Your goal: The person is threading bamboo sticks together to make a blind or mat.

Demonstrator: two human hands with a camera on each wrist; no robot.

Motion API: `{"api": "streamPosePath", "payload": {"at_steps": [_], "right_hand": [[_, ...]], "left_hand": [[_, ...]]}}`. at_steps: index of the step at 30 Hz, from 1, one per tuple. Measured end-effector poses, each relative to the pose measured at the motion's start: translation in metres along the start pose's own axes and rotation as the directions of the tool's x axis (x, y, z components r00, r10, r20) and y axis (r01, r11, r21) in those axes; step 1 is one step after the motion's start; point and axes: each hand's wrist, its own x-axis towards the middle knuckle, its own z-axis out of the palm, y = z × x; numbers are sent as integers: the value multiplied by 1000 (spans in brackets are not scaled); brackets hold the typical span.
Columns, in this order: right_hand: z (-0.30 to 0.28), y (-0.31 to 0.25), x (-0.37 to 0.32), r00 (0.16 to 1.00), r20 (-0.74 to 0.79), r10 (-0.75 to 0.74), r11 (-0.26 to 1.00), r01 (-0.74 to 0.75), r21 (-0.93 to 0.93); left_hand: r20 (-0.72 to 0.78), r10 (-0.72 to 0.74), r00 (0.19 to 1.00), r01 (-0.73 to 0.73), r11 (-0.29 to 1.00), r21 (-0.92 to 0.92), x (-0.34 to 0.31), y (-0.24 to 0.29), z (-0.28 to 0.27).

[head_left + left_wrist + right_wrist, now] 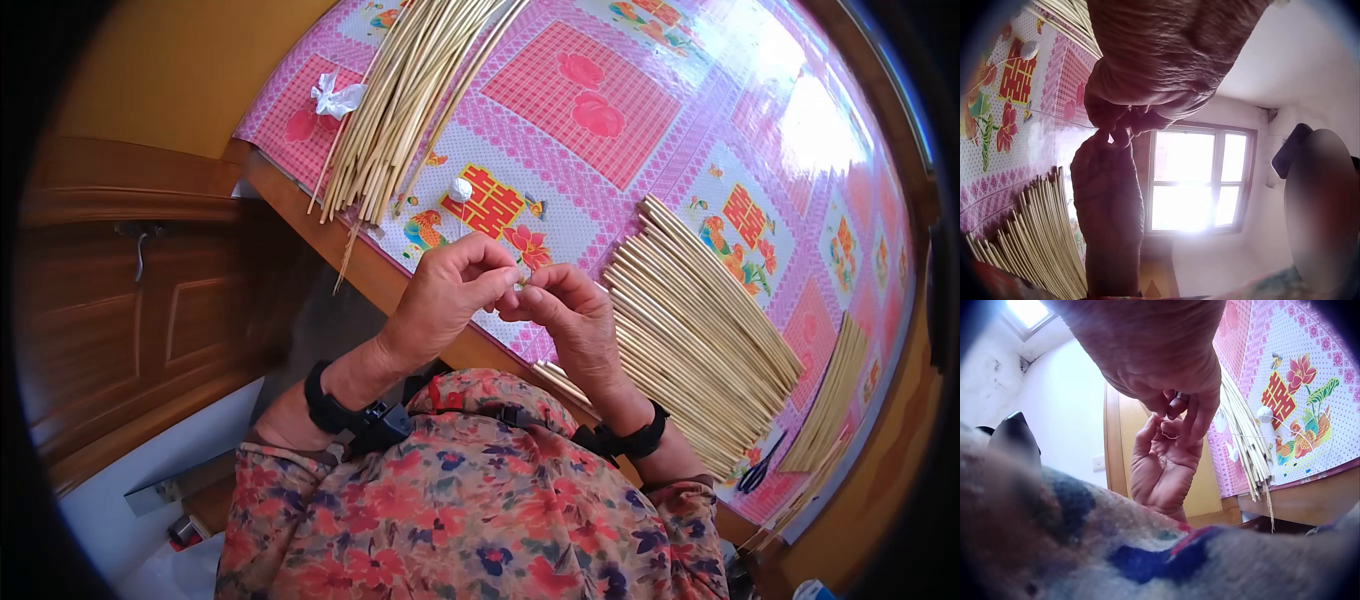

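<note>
Both hands meet fingertip to fingertip over the table's near edge in the head view. My left hand (440, 300) pinches white thread (1170, 435) between thumb and forefinger. Facing it, my right hand (572, 318) pinches the same thread, and a short white bit shows between the fingertips. In the right wrist view a small loop of it curves below the right fingers. A white ball of thread (460, 190) sits on the patterned tablecloth (590, 110) beyond the left hand. From the ball a strand runs to the fingers in the left wrist view.
A loose bundle of straw-coloured stalks (410, 110) lies at the far left, with crumpled white plastic (338, 96) beside it. At the right, a row of stalks (700, 340) lies side by side. Further right are dark scissors (762, 465) and a smaller stalk bundle (828, 400).
</note>
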Motion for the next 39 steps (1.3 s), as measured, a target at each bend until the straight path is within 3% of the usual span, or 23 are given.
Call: {"api": "streamPosePath", "payload": {"at_steps": [17,23,26,27,28,30,32,34,35,37,38,39], "right_hand": [[-9,0,1,999,-16,33,999,-32,17],[-6,-6,-2,1000,-13,15,998,-15,59],[-12,-20,-4,999,-26,-31,997,33,77],[-16,-25,-5,997,-41,-72,994,74,74],[-18,-30,-7,991,-83,-109,993,113,38],[-23,-38,-10,985,-87,-150,989,150,-11],[-22,-43,-15,982,-93,-163,987,161,-27],[-19,-44,-19,983,-70,-168,985,166,-41],[-17,-43,-23,985,-67,-157,987,154,-50],[-12,-41,-25,986,-60,-157,986,153,-69],[-10,-40,-28,986,-50,-157,984,152,-92],[-8,-39,-31,987,-43,-154,982,148,-116]], "left_hand": [[52,-37,998,35,999,31,12,-2,4],[60,-1,998,2,1000,-20,6,5,2],[135,115,984,-111,993,-41,-1,29,3],[287,369,884,-391,920,23,-5,43,4],[443,565,697,-646,762,44,-9,58,5],[527,662,533,-664,713,-225,-29,89,17],[461,829,318,-753,516,-408,-40,103,32],[123,974,192,-834,228,-503,-52,102,64],[121,974,193,-834,227,-503,-56,104,62],[267,955,131,-806,259,-531,-63,112,54],[7,962,273,-823,237,-516,-80,101,70],[1,960,280,-822,240,-516,-83,99,70]]}}
